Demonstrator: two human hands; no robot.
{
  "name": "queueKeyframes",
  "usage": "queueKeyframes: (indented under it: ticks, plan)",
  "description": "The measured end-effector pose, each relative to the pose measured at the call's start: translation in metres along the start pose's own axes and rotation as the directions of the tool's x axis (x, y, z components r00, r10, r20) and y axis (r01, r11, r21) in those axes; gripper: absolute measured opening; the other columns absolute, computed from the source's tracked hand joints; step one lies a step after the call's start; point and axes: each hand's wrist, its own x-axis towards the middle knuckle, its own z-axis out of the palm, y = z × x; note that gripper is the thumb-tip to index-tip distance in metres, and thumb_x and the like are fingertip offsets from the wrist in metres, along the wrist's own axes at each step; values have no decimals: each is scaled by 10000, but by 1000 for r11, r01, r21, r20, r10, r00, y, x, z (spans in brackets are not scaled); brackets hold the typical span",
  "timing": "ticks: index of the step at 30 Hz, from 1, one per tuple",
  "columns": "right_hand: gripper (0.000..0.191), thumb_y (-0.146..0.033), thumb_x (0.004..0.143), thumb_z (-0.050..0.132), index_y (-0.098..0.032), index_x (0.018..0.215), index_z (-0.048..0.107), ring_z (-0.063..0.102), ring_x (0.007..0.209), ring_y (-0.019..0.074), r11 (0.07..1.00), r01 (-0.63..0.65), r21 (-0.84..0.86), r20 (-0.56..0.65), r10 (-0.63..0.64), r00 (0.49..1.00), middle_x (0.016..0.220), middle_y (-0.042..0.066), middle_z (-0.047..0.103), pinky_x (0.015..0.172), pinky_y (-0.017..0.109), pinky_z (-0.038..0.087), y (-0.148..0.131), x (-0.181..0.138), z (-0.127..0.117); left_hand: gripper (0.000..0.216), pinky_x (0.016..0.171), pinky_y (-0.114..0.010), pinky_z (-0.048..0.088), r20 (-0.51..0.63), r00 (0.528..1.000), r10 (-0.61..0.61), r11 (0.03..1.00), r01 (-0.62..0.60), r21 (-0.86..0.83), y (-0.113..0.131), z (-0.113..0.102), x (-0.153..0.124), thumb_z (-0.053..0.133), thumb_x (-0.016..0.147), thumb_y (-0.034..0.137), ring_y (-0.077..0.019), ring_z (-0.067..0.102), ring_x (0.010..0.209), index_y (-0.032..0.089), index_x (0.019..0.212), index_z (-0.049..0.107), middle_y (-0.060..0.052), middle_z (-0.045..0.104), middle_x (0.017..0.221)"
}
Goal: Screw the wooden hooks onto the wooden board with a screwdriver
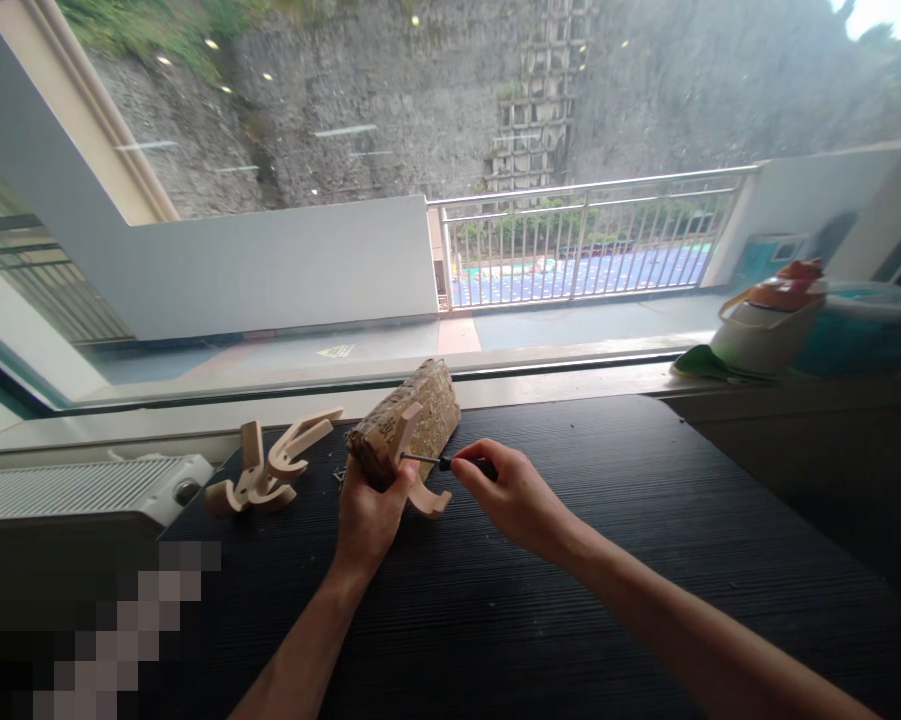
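Note:
A rough block of wood (439,415) with a bark-like surface rests on the dark table. Against its near side sits a curved wooden hook (429,500). My left hand (371,510) is closed around the block's near left end, its thumb pressing on the hook. In my right hand (510,490) is a screwdriver (484,466), gripped by its black handle. The metal shaft points left, and its tip meets the hook near the middle. Whether a screw sits under the tip is too small to tell.
Several loose wooden hooks (270,470) lie in a pile left of my left hand. Beyond the table (607,560) runs a window sill (570,385), with a bottle (769,320) and a teal container (870,325) at right. A white radiator (90,490) stands at left.

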Motion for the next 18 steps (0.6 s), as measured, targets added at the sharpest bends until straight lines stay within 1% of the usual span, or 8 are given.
queueKeyframes:
  ticks: [3, 5, 7, 9, 11, 13, 16, 18]
  plan:
    - [233, -355, 826, 498, -196, 917, 641, 531, 621, 119, 996, 75, -51, -67, -78, 995, 735, 7, 646, 581, 236, 395, -3, -2, -10, 347, 762, -334, 521, 40, 997, -66, 992, 70, -109, -5, 0, 1, 713, 628, 342, -229, 657, 832, 178, 916, 608, -44, 687, 883]
    - [246, -355, 826, 494, -193, 942, 639, 502, 571, 108, 995, 96, -34, -135, -99, 986, 708, 4, 635, 557, 232, 395, -3, -3, -14, 364, 735, -319, 524, 75, 989, -126, 964, 139, -227, -7, -1, 1, 712, 637, 352, -207, 658, 802, 171, 936, 608, -31, 687, 866]
    - [246, -348, 823, 497, -188, 941, 641, 492, 555, 103, 994, 110, -7, -154, -110, 982, 704, 6, 634, 540, 226, 395, -2, -3, -16, 371, 713, -305, 524, 104, 976, -191, 920, 215, -327, -9, -1, 1, 721, 632, 352, -187, 655, 772, 166, 933, 610, -20, 686, 851]
    - [227, -325, 814, 508, -185, 927, 647, 513, 575, 106, 992, 128, 2, -122, -127, 984, 724, 9, 644, 552, 224, 404, -1, -4, -16, 374, 695, -295, 523, 126, 962, -242, 882, 272, -385, -8, -2, 1, 736, 615, 344, -174, 652, 747, 160, 918, 616, -14, 687, 833]
    - [206, -298, 805, 517, -183, 909, 652, 530, 597, 108, 989, 147, -2, -71, -147, 987, 735, 10, 651, 571, 222, 409, 0, -5, -14, 376, 689, -289, 521, 138, 953, -269, 857, 302, -418, -7, -2, 1, 747, 602, 331, -165, 651, 734, 155, 909, 619, -11, 689, 824]
    - [187, -273, 796, 522, -180, 886, 658, 522, 587, 102, 987, 163, -7, -17, -163, 986, 712, 3, 644, 564, 217, 400, 0, -6, -12, 374, 688, -282, 519, 143, 951, -273, 847, 308, -433, -6, -2, 0, 752, 600, 321, -155, 647, 725, 155, 907, 620, -6, 687, 816]
    - [182, -252, 788, 522, -181, 876, 664, 465, 526, 84, 983, 184, -12, 75, -183, 980, 643, -16, 610, 517, 206, 366, 1, -8, -10, 369, 688, -266, 514, 151, 953, -262, 848, 302, -436, -6, -2, -1, 753, 611, 318, -140, 640, 722, 159, 916, 619, 2, 681, 817]
    - [187, -252, 787, 522, -187, 884, 668, 443, 515, 80, 980, 197, -28, 111, -193, 975, 632, -22, 601, 507, 203, 352, 3, -10, -8, 371, 681, -259, 512, 154, 954, -255, 850, 298, -434, -5, -1, -1, 756, 612, 315, -135, 637, 718, 158, 916, 616, 2, 677, 820]
